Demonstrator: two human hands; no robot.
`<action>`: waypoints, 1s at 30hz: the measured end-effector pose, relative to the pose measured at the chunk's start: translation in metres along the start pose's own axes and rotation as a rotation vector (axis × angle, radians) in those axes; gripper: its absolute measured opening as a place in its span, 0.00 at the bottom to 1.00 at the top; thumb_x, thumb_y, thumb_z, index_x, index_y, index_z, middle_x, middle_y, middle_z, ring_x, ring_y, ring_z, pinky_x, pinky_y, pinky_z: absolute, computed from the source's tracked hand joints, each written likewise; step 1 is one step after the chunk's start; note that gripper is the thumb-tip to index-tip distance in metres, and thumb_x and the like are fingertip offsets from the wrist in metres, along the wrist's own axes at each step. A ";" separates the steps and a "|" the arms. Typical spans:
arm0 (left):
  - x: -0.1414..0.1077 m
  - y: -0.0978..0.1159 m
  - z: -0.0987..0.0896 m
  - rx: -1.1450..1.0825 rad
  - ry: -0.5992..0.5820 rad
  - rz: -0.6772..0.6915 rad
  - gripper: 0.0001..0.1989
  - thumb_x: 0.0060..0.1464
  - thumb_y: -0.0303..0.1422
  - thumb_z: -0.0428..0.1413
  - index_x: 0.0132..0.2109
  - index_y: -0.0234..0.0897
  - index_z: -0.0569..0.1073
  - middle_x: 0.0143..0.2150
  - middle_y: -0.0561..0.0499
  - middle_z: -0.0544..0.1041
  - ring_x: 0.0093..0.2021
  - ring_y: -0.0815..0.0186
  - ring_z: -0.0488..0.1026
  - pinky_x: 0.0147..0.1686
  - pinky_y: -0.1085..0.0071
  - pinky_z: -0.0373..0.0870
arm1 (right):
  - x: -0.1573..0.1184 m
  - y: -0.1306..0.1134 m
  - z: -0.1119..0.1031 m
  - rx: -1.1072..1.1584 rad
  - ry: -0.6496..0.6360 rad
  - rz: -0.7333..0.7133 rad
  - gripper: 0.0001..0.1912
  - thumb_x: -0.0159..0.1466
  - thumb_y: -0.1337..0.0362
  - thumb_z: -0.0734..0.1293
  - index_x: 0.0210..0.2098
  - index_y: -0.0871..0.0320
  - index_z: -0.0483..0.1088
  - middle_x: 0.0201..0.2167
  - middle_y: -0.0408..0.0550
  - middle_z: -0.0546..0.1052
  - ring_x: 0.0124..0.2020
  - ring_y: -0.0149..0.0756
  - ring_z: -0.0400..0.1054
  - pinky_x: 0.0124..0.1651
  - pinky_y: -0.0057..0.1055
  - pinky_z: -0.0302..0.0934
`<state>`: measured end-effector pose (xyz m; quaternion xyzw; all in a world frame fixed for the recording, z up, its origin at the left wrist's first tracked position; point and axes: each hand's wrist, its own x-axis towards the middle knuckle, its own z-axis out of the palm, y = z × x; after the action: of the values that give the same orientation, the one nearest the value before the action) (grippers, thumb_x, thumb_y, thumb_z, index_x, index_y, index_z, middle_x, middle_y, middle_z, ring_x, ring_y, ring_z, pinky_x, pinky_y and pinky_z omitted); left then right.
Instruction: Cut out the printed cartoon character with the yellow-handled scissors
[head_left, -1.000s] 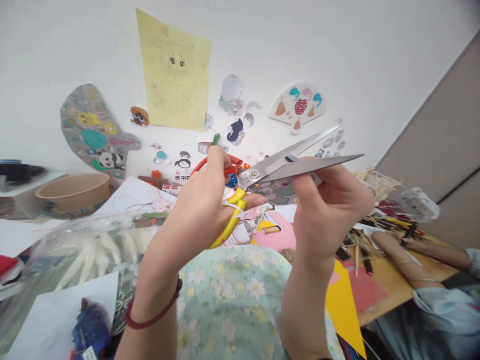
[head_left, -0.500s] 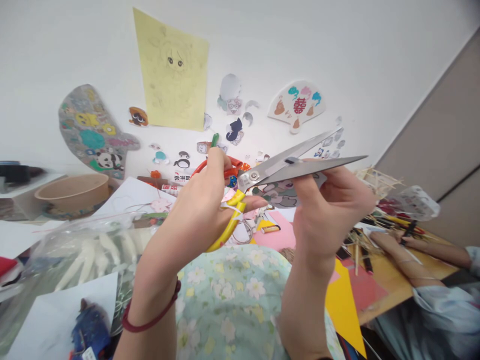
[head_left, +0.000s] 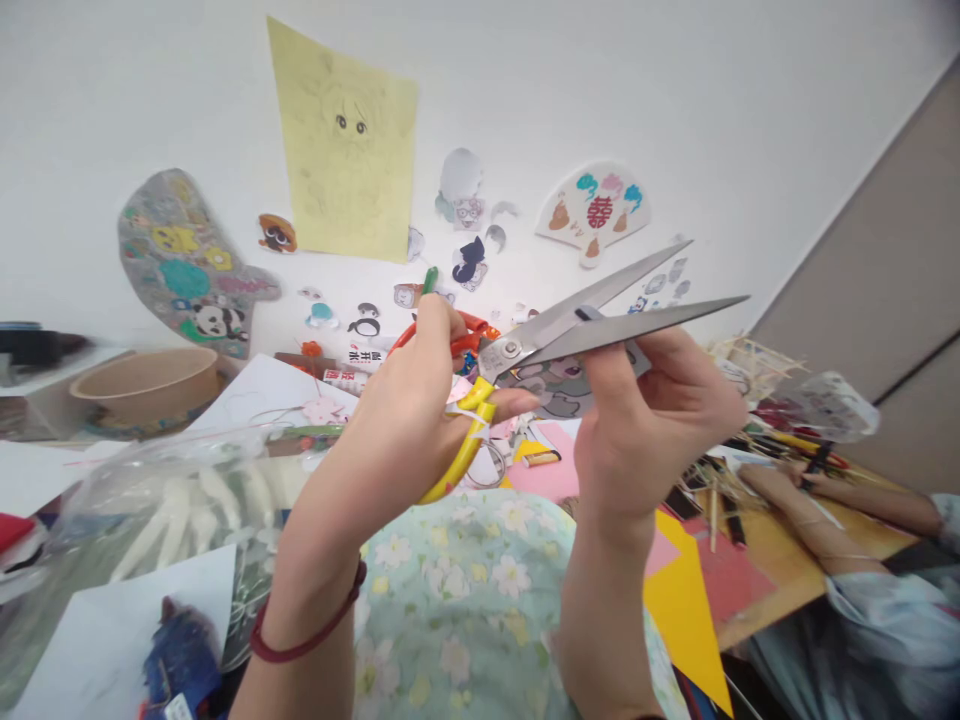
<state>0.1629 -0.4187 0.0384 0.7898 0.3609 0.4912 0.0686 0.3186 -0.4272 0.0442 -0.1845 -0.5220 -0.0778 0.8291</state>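
My left hand [head_left: 405,410] is closed round the handles of a pair of scissors [head_left: 592,310], one handle red and the other yellow. Their long metal blades stand apart and point right. In the pinch of my right hand [head_left: 652,420] is a paper cutout [head_left: 562,385] with a printed cartoon in grey and pink. The lower blade passes in front of the cutout, close to my right thumb; whether it touches the paper I cannot tell. A small green tip [head_left: 430,280] shows above my left knuckles.
Pink paper [head_left: 551,465], a clear bag [head_left: 172,500] and a brown bowl [head_left: 150,385] lie about. Yellow paper [head_left: 686,610] slopes at my right. Another person's hands [head_left: 780,480], one with a black pen, work at the wooden table [head_left: 840,555]. Drawings hang on the wall [head_left: 495,80].
The scissors have shifted slightly right, with their tips a little apart from where they were. My right hand has tipped the cutout slightly; both hands keep their hold.
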 end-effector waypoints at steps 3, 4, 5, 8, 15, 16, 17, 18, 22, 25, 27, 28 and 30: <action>0.000 0.001 0.002 -0.025 0.011 -0.013 0.26 0.55 0.51 0.61 0.47 0.41 0.59 0.42 0.47 0.75 0.45 0.55 0.77 0.40 0.61 0.74 | -0.001 0.000 0.002 0.031 0.019 0.007 0.07 0.56 0.73 0.74 0.28 0.54 0.80 0.22 0.38 0.74 0.26 0.29 0.68 0.29 0.29 0.68; 0.000 0.001 0.002 -0.034 0.012 -0.016 0.27 0.54 0.52 0.62 0.47 0.41 0.59 0.42 0.48 0.75 0.46 0.55 0.77 0.41 0.61 0.74 | -0.002 0.000 0.003 0.036 0.019 0.006 0.07 0.56 0.73 0.73 0.28 0.54 0.79 0.21 0.38 0.74 0.26 0.29 0.68 0.29 0.29 0.68; 0.000 0.002 0.003 -0.044 0.015 -0.015 0.27 0.53 0.53 0.62 0.46 0.42 0.59 0.42 0.48 0.75 0.46 0.55 0.77 0.42 0.60 0.74 | -0.002 -0.001 0.003 0.037 0.013 0.006 0.07 0.56 0.73 0.73 0.27 0.54 0.79 0.21 0.38 0.74 0.25 0.29 0.68 0.28 0.29 0.68; 0.001 0.002 0.003 -0.053 0.020 -0.012 0.25 0.55 0.52 0.61 0.46 0.42 0.59 0.42 0.48 0.74 0.47 0.55 0.77 0.43 0.60 0.74 | -0.002 -0.002 0.003 0.026 -0.026 0.016 0.06 0.58 0.71 0.72 0.28 0.53 0.78 0.23 0.39 0.75 0.26 0.30 0.70 0.29 0.30 0.69; 0.000 0.003 0.002 0.025 0.019 -0.024 0.22 0.56 0.47 0.61 0.46 0.42 0.59 0.45 0.46 0.75 0.46 0.55 0.76 0.43 0.58 0.74 | 0.003 -0.003 -0.010 0.062 -0.137 0.061 0.05 0.58 0.70 0.73 0.32 0.54 0.80 0.25 0.38 0.76 0.26 0.27 0.70 0.30 0.26 0.68; 0.000 0.003 0.002 0.034 0.022 -0.025 0.23 0.56 0.48 0.61 0.47 0.42 0.59 0.45 0.46 0.75 0.46 0.55 0.76 0.42 0.58 0.74 | 0.004 -0.003 -0.012 0.053 -0.143 0.065 0.06 0.59 0.70 0.73 0.33 0.53 0.80 0.24 0.38 0.76 0.26 0.26 0.69 0.30 0.26 0.68; 0.000 0.003 0.003 0.043 0.027 -0.024 0.23 0.56 0.48 0.61 0.47 0.42 0.59 0.44 0.46 0.75 0.46 0.55 0.76 0.42 0.58 0.74 | 0.004 -0.003 -0.012 0.041 -0.143 0.061 0.07 0.60 0.71 0.72 0.33 0.53 0.80 0.24 0.38 0.76 0.26 0.27 0.69 0.30 0.27 0.68; 0.000 0.003 0.003 0.052 0.035 -0.021 0.24 0.55 0.50 0.61 0.47 0.42 0.59 0.43 0.47 0.75 0.45 0.55 0.76 0.43 0.58 0.74 | 0.004 -0.002 -0.012 0.027 -0.135 0.050 0.08 0.60 0.72 0.72 0.33 0.52 0.80 0.24 0.38 0.76 0.26 0.27 0.70 0.31 0.28 0.68; 0.000 0.005 0.005 0.058 0.065 -0.021 0.28 0.54 0.56 0.60 0.47 0.41 0.59 0.39 0.47 0.74 0.44 0.54 0.76 0.42 0.59 0.74 | 0.002 0.000 -0.006 -0.029 -0.020 -0.104 0.10 0.58 0.76 0.72 0.29 0.53 0.80 0.24 0.38 0.77 0.27 0.29 0.71 0.32 0.31 0.67; -0.001 0.007 0.007 0.052 0.088 -0.028 0.29 0.53 0.58 0.59 0.46 0.41 0.59 0.39 0.48 0.73 0.43 0.55 0.76 0.40 0.60 0.73 | 0.000 0.002 0.000 -0.041 0.037 -0.179 0.11 0.57 0.77 0.72 0.29 0.53 0.79 0.24 0.39 0.77 0.28 0.31 0.72 0.33 0.34 0.65; -0.002 0.009 0.007 0.059 0.092 -0.040 0.28 0.54 0.57 0.59 0.45 0.42 0.58 0.40 0.48 0.73 0.43 0.55 0.76 0.38 0.60 0.73 | 0.000 0.002 0.002 -0.044 0.034 -0.174 0.10 0.58 0.76 0.71 0.28 0.54 0.78 0.24 0.39 0.77 0.28 0.31 0.71 0.33 0.34 0.65; -0.002 0.010 0.006 0.061 0.097 -0.047 0.28 0.54 0.56 0.59 0.45 0.42 0.58 0.40 0.48 0.73 0.43 0.55 0.76 0.38 0.60 0.72 | 0.000 0.002 0.002 -0.043 0.023 -0.157 0.09 0.59 0.75 0.71 0.28 0.54 0.78 0.24 0.39 0.77 0.28 0.31 0.71 0.32 0.33 0.65; -0.002 0.011 0.006 0.065 0.106 -0.055 0.26 0.55 0.53 0.60 0.45 0.42 0.57 0.41 0.48 0.73 0.44 0.55 0.76 0.39 0.60 0.72 | 0.000 0.001 0.000 -0.019 -0.020 -0.093 0.08 0.59 0.73 0.71 0.28 0.54 0.78 0.24 0.39 0.77 0.27 0.30 0.71 0.31 0.32 0.65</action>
<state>0.1729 -0.4270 0.0388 0.7544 0.4012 0.5182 0.0371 0.3186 -0.4262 0.0439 -0.1684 -0.5374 -0.1194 0.8176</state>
